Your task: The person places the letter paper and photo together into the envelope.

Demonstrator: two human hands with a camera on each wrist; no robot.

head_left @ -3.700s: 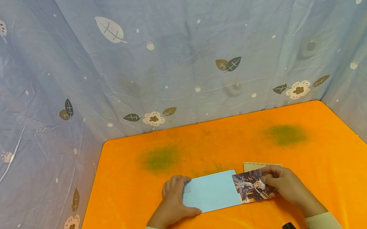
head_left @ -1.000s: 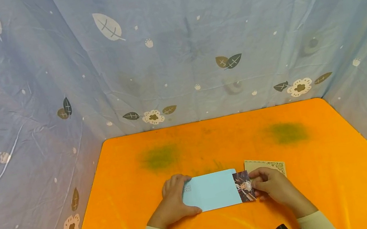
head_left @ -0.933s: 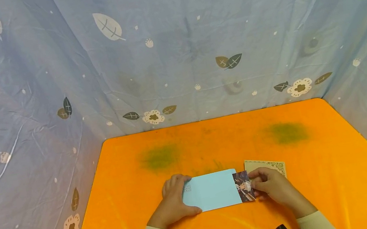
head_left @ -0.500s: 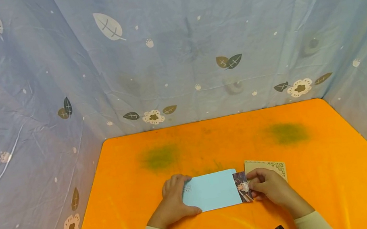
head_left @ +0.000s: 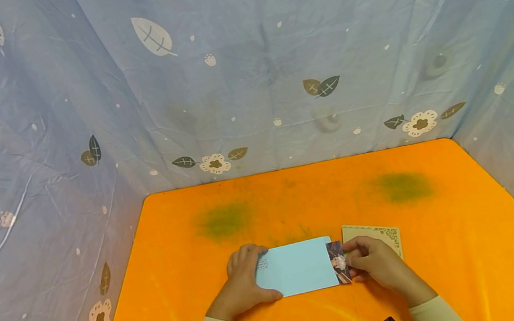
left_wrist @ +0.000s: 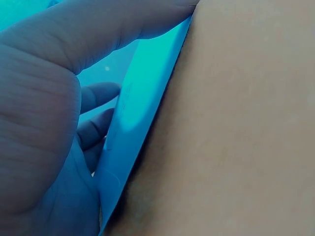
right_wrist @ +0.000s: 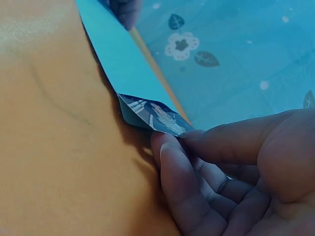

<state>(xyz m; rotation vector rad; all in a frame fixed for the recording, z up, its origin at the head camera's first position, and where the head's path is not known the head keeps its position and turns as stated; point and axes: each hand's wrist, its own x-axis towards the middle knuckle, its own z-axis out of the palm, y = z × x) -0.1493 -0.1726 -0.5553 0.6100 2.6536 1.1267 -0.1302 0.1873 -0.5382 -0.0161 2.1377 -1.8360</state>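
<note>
A light blue envelope [head_left: 299,268] lies lengthwise near the front of the table, its mouth facing right. My left hand [head_left: 244,284] grips its left end, with the thumb on the near edge and the fingers at the far edge. In the left wrist view the envelope [left_wrist: 140,88] stands between thumb and fingers. A dark illustrated picture card [head_left: 339,263] sticks out of the mouth, most of it hidden inside. My right hand [head_left: 379,265] pinches the card's outer end; the right wrist view shows thumb and fingertips on the card [right_wrist: 160,118].
Behind the right hand, partly covered by it, lies a beige card with a patterned corner [head_left: 386,235]. An orange cloth [head_left: 294,194] covers the table. Blue leaf-print curtains [head_left: 248,81] enclose the back and sides.
The picture card has slid left, deeper into the envelope, and my right hand has moved left with it. More of the beige card shows. My left hand and the envelope have hardly moved.
</note>
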